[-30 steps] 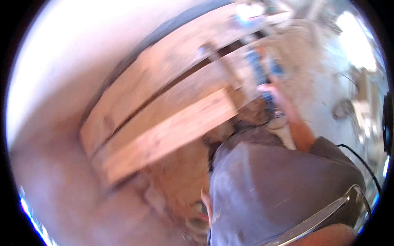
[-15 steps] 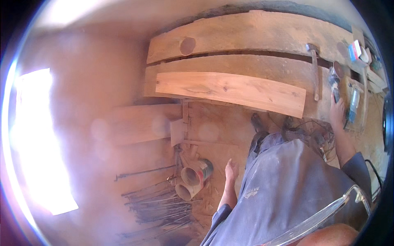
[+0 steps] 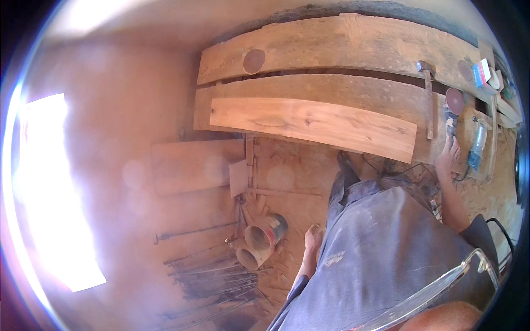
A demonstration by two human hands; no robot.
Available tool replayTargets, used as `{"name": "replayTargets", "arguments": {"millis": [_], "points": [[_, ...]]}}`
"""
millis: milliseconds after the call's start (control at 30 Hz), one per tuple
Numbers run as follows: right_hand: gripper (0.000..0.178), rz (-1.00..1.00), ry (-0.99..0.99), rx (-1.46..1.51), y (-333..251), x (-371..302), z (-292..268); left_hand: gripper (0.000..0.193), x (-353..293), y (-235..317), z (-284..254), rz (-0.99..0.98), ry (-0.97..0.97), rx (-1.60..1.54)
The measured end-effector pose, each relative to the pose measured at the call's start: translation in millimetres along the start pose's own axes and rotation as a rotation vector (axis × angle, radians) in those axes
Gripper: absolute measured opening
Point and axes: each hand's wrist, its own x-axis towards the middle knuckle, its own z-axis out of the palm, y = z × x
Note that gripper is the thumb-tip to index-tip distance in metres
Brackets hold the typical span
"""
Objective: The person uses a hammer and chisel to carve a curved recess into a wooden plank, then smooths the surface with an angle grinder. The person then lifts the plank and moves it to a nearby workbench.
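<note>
My right hand (image 3: 448, 156) is at the rear end of an angle grinder (image 3: 451, 126), fingers stretched out beside its body rather than wrapped round it. The grinder lies at the right end of the workbench (image 3: 353, 83), with its round brown sanding disc (image 3: 454, 101) facing up. A hammer (image 3: 429, 105) with a wooden handle lies just left of it. Along the bench's near edge rests a smooth, pale wooden board (image 3: 309, 122). My left hand (image 3: 313, 237) hangs low beside my blue-grey garment, loosely open and holding nothing, right of a tin bucket (image 3: 272, 227).
A blue power tool (image 3: 477, 146) lies right of the grinder. A loose sanding disc (image 3: 254, 61) rests on the bench's far plank, and a small box (image 3: 485, 76) stands at the back right. Metal clamps or rods (image 3: 215, 278) lie on the floor at left, near another board (image 3: 193, 167).
My right hand has slid back from the grinder's body and its fingers have opened. The grinder's disc now faces up more fully. My left hand has dropped slightly lower.
</note>
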Motion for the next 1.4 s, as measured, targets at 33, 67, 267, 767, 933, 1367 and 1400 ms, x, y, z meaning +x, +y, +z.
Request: {"name": "replayTargets", "arguments": {"millis": [33, 67, 267, 767, 933, 1367, 1400], "points": [[0.064, 0.028, 0.005, 0.102, -9.3, -3.2, 1.8, 0.063, 3.5, 17.2, -8.0, 0.004, 0.045, -0.019], [0.063, 0.055, 0.011, 0.207, -21.4, -5.5, 6.3, 0.061, 13.7, 37.6, -19.4, 0.009, 0.093, -0.039], [0.054, 0.562, -0.254, 1.036, -101.7, -8.6, 42.7, 0.054, 114.6, 199.9, -111.2, 0.480, 0.542, 0.064], [0.078, 0.619, -0.166, 0.137, -201.1, 3.6, 59.4, 0.055, 367.5, 359.9, -312.8, 1.203, 0.553, 0.700], [0.071, 0.444, -0.014, -0.017, -196.3, 12.7, 65.1, 0.041, 441.4, 332.1, -398.8, 0.939, 0.680, 1.293], [0.069, -0.119, -0.050, 0.512, -521.6, -72.7, -44.8, 0.052, 484.2, 338.1, -409.8, 0.823, 0.810, 1.030], [0.069, -0.186, -0.135, 0.614, -548.0, -94.5, -59.5, 0.055, 479.3, 343.6, -410.6, 0.822, 0.825, 1.154]]}}
